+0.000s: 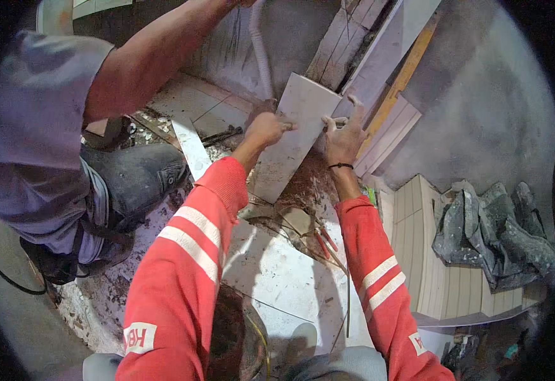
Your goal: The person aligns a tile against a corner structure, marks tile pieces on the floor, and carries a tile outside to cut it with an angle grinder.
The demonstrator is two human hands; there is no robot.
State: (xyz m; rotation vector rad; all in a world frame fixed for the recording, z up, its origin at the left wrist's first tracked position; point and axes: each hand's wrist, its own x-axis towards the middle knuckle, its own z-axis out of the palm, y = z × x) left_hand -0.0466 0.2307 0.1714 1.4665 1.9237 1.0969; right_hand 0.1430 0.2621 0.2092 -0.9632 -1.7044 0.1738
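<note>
A long whitish tile (299, 124) stands tilted in front of me, between my two hands. My left hand (270, 130) is closed at its left edge, with a finger lying on the face. At the opposite edge is my right hand (346, 136), dusty with white powder. Its fingers bend against the tile's edge while one finger points upward. The tile's lower end rests near dirt and rubble, and the fingers behind it are hidden. Red sleeves with white stripes cover both my forearms.
A co-worker in a grey shirt (42, 120) crouches close on the left, one arm raised. Red-handled pliers (325, 242) lie on the floor. Stacked beige tiles (407, 235) and a crumpled dark sack (490, 228) are at right. A yellow bar (404, 76) leans behind; a corrugated pipe (259, 54) runs down the wall.
</note>
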